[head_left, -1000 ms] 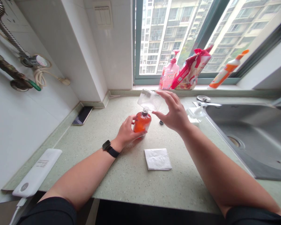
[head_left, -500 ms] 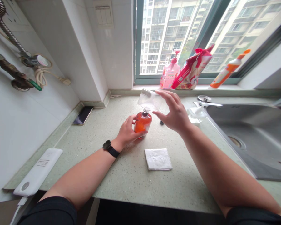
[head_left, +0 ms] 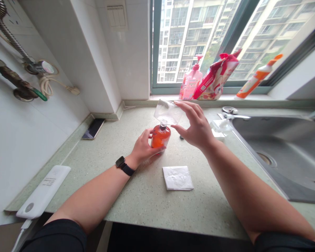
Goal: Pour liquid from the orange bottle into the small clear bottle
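Note:
My left hand point(head_left: 145, 147) is wrapped around an orange-red bottle point(head_left: 160, 136) with a dark neck, standing on the counter. In my right hand point(head_left: 194, 124) is a clear square-sided bottle point(head_left: 166, 111), tipped over so that its mouth meets the neck of the orange-red one. Whether liquid is flowing between them I cannot tell. A small black cap point(head_left: 181, 137) lies by my right thumb, partly hidden. Behind my right wrist stands a clear pump head point(head_left: 227, 123) on a white block-like base. Nearer to me lies a folded white tissue point(head_left: 177, 177).
The speckled green counter point(head_left: 136, 196) borders a steel sink point(head_left: 283, 154) on the right. A phone point(head_left: 93, 128) and a white power bank point(head_left: 43, 192) lie left. On the sill are a pink pump bottle point(head_left: 191, 82), a red bag point(head_left: 216, 77) and an orange-white bottle point(head_left: 254, 81).
Both hands and both bottles hold nearly the same position. The whole view has shifted very slightly.

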